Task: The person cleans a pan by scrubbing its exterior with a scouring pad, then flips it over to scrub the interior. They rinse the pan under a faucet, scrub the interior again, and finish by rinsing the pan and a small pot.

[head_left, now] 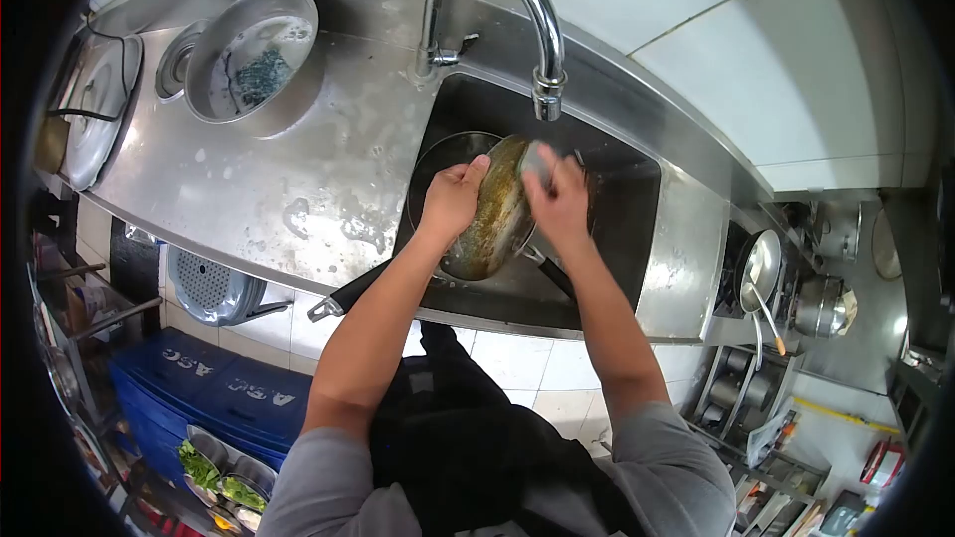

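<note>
My left hand (pixel 453 201) grips the edge of a metal pan (pixel 494 214), which is tilted on its side above the sink. Brown and yellowish stains cover its outer surface. On the pan's right side, my right hand (pixel 558 194) is closed around a greyish scouring pad (pixel 535 167) that touches the metal; the fingers are slightly blurred. Behind the held pan, another round pan (pixel 430 161) rests in the dark sink (pixel 622 229). One black handle (pixel 360 288) sticks out over the front edge near my left forearm. Which pan each handle belongs to is partly hidden.
A curved chrome faucet (pixel 548 89) hangs over the sink. On the left counter stands a large metal basin (pixel 224 89) with suds and a bluish-green scrubber (pixel 262 77). A white lid (pixel 104 109) lies farther left. Blue chests (pixel 199 378) stand below, and a stove pan (pixel 761 268) sits right.
</note>
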The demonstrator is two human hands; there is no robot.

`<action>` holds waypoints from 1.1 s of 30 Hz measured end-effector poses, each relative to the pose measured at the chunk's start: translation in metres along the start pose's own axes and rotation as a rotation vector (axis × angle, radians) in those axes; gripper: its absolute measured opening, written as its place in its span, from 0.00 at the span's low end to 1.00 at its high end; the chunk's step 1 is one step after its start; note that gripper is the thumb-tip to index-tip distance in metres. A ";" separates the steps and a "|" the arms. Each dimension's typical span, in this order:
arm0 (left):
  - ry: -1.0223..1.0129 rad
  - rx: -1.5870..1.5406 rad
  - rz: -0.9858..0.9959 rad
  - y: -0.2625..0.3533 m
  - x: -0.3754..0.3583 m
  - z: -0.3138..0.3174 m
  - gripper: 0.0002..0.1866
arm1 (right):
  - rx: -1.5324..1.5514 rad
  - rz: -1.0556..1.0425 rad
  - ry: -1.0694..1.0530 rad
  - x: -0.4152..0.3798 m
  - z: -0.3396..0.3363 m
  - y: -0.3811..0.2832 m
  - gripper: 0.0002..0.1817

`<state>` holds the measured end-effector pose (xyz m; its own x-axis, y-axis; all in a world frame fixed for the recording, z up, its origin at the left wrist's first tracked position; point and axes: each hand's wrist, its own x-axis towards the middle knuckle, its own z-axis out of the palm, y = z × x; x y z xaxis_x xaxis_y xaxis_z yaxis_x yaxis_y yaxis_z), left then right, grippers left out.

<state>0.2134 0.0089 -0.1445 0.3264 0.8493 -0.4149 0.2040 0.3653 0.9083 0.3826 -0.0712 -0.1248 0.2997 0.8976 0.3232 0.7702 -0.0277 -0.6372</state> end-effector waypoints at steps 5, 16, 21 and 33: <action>0.018 0.028 -0.016 0.008 -0.009 0.006 0.28 | 0.061 0.205 -0.008 0.007 0.017 -0.007 0.14; -0.092 0.114 -0.126 -0.003 -0.003 0.000 0.27 | -0.004 0.191 0.172 -0.028 0.053 -0.007 0.24; 0.017 0.139 -0.014 -0.004 0.002 0.004 0.32 | 0.555 0.803 0.174 -0.028 0.061 0.028 0.27; 0.041 0.121 0.016 -0.006 0.004 0.005 0.37 | 0.335 0.699 0.176 -0.051 0.077 0.019 0.32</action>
<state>0.2186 0.0081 -0.1517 0.2930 0.8702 -0.3960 0.3100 0.3054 0.9004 0.3385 -0.0837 -0.2067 0.7576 0.6372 -0.1416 0.1684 -0.4002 -0.9008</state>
